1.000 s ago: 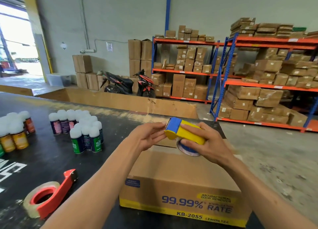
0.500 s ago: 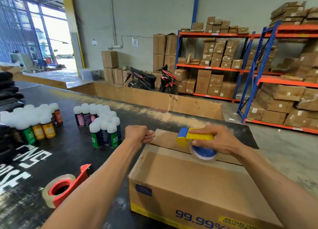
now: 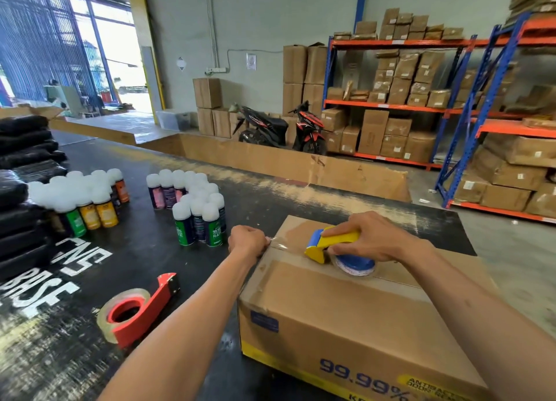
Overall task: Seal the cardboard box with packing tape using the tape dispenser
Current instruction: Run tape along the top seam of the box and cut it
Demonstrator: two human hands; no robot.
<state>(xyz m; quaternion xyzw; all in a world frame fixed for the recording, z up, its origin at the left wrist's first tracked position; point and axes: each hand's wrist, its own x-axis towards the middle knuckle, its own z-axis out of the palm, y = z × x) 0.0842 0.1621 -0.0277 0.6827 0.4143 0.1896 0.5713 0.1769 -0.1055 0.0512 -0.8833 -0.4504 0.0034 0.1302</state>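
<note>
A closed cardboard box (image 3: 346, 313) printed "99.99%" sits on the dark table in front of me. My right hand (image 3: 376, 238) grips a yellow and blue tape dispenser (image 3: 334, 244) that rests on the box's top seam, its blue tape roll (image 3: 355, 265) against the cardboard. My left hand (image 3: 248, 239) is a fist at the box's left top edge, pinching the free end of the clear tape (image 3: 281, 244). That strip stretches from the fist to the dispenser.
A second, red tape dispenser (image 3: 138, 310) lies on the table left of the box. Several white-capped spray cans (image 3: 198, 211) stand beyond it, more cans (image 3: 87, 199) farther left beside black bundles (image 3: 24, 184). Shelving with boxes (image 3: 391, 105) fills the back.
The dispenser has come down from the air onto the box top. My left hand has closed on the tape end and pulled it to the box's left edge, drawing out a strip.
</note>
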